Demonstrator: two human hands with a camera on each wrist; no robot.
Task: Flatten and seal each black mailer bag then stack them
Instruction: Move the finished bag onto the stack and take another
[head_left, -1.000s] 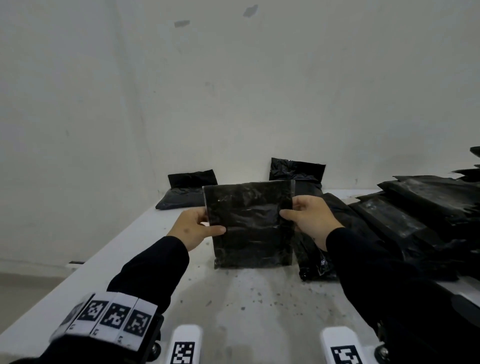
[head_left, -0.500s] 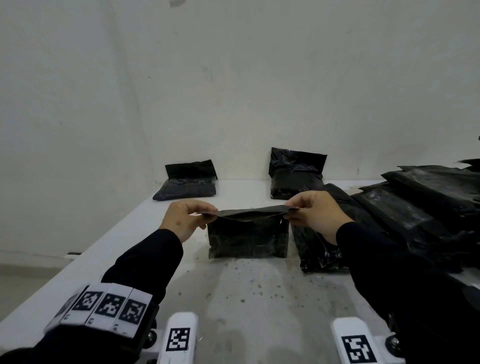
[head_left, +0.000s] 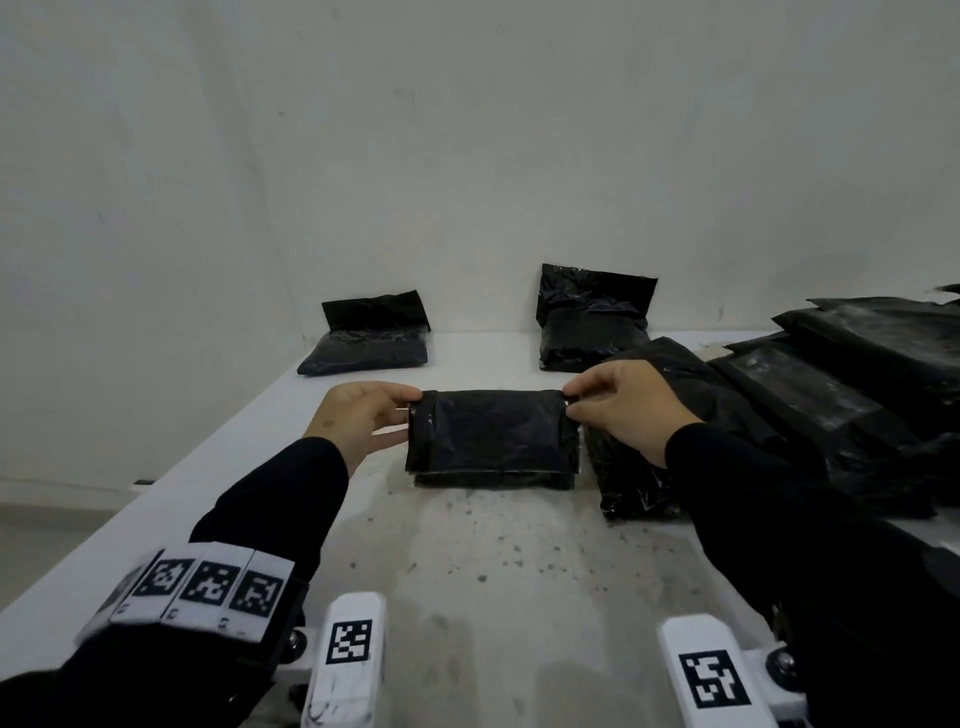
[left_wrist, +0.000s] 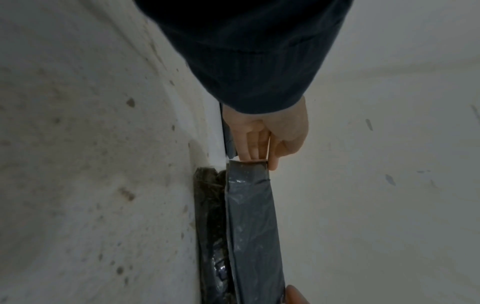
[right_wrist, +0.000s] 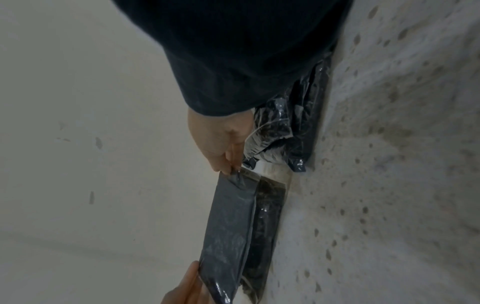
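Pinching the folded flap's two upper corners, the left hand and right hand hold the black mailer bag flat on the desk, midway along it. More black bags are heaped along the right edge; two others lie at the far edge.

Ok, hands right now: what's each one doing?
Left hand: pinching the left end of the folded flap of the black plastic mailer bag.
Right hand: pinching the flap's right end.

Table seen from head, looking forward and down. Bag seen up close from each wrist; shared by all views.
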